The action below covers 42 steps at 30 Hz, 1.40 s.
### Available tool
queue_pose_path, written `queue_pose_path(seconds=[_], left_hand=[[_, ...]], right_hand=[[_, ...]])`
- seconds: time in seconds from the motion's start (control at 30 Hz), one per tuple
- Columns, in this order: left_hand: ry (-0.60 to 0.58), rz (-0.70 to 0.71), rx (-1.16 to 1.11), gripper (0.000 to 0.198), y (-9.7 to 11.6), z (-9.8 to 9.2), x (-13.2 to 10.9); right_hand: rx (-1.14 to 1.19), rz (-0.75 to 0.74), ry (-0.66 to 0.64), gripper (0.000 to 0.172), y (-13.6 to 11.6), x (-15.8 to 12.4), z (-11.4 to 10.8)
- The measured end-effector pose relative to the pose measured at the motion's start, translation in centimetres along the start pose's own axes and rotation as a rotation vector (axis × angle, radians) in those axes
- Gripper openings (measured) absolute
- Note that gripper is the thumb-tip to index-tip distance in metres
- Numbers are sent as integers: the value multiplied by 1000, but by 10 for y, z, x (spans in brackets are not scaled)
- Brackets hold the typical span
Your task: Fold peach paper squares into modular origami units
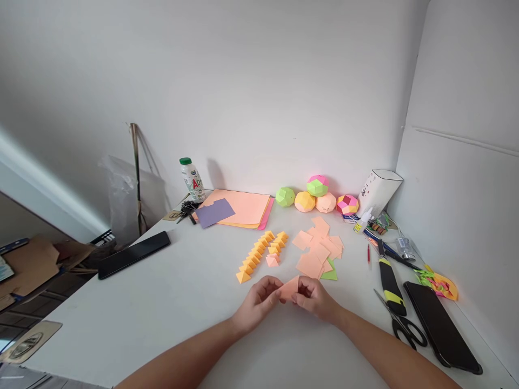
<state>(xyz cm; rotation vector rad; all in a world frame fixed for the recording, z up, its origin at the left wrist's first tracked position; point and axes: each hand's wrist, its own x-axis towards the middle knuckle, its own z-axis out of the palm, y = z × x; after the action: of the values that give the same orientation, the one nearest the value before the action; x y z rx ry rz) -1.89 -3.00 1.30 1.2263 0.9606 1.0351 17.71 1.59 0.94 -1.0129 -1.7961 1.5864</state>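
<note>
Between my two hands is a small peach paper piece (289, 289), folded to a triangular shape. My left hand (259, 302) pinches its left corner, and my right hand (316, 298) grips its right edge. Just beyond my left hand stand two rows of folded orange paper units (254, 256), with a peach folded unit (273, 260) at the near end of the shorter row. Past my right hand lies a loose pile of peach paper squares (318, 251), with a green paper piece (330, 271) partly under it.
Along the wall sit several coloured paper balls (305, 201), stacked paper sheets (243, 205) and a white bottle (192, 180). At right lie scissors (401, 321), a cutter knife (391, 286), a glue bottle (363, 220) and a black phone (441, 327). Another black slab (134, 255) lies left.
</note>
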Motion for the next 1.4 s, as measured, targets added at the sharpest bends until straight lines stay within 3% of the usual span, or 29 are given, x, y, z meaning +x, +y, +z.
queue_pose_path(seconds=[0.17,0.37,0.47,0.57,0.73,0.9,1.2,1.4], left_hand=[[-46,-27,92,32,-2,2,1],[-26,-35,40,37,-3,4,4],[-32,13,18,39,-3,5,5],[-84,81,8,27,-4,5,4],[-171,141,125,23,2,4,1],[-184,107,136,27,6,3,0],[-216,28,-17,22,6,-9,4],[-285,-34,-143,26,11,-6,4]], right_hand=[[-56,-10,-73,25,0,-1,1],[-41,-22,-22,25,0,1,-1],[-52,-19,7,30,-2,1,0],[-67,-26,-17,31,-2,1,2],[-94,-31,-15,31,-2,1,4],[-105,-28,-22,33,-2,1,4],[-63,-14,-26,35,-2,0,4],[-93,-15,-37,34,0,1,2]])
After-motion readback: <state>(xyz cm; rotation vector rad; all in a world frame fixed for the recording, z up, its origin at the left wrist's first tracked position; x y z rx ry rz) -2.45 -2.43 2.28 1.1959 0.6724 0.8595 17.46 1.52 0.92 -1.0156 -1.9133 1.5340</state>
